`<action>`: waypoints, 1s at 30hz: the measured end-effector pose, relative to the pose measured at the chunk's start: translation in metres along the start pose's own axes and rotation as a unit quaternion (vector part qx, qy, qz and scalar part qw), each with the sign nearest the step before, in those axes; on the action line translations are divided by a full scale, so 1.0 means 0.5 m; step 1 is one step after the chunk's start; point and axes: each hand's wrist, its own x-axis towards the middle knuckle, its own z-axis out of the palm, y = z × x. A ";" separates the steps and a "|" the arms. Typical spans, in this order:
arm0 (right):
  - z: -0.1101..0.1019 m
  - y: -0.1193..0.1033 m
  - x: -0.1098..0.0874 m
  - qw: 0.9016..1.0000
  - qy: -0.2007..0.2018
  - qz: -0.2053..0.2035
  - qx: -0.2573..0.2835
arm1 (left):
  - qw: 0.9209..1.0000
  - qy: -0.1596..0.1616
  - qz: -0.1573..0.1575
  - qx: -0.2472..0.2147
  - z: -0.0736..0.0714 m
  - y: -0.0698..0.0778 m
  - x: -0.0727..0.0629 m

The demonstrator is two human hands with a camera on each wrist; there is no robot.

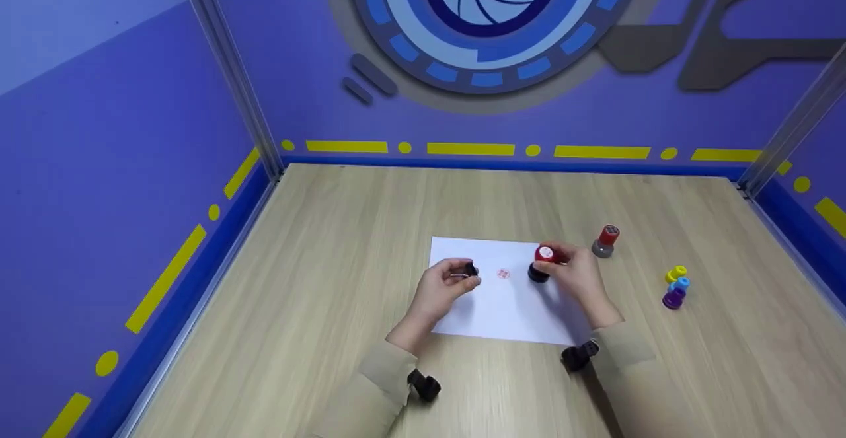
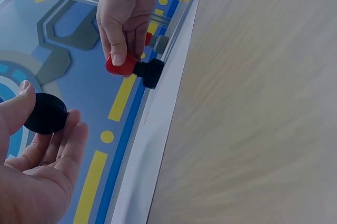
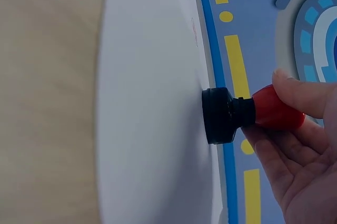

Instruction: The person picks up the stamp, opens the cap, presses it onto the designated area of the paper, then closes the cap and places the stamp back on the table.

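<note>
My left hand pinches a round black cap between thumb and fingers, above the left part of a white sheet of paper. In my right hand is a stamp with a red handle and a wide black base. Thumb and fingers grip the handle, and the base points down, close over the right part of the sheet in the right wrist view. A small red stamped print shows on the paper between the two hands.
Behind the right hand, a second stamp, red and grey, stands on the wooden table. Farther right are small yellow, light blue and purple stamps in a cluster. Blue patterned walls enclose the table at the back and sides.
</note>
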 end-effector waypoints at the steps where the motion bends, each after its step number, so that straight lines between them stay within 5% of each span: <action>1: 0.001 0.000 0.001 1.000 0.003 -0.004 -0.002 | 1.000 0.000 0.000 -0.001 0.000 0.000 0.000; 22: 0.008 0.007 -0.008 0.999 -0.008 0.032 -0.006 | 1.000 0.000 -0.001 -0.006 0.000 -0.001 -0.001; 30: 0.013 0.013 -0.008 1.000 0.003 0.013 -0.014 | 1.000 -0.003 0.006 -0.005 -0.001 -0.004 -0.001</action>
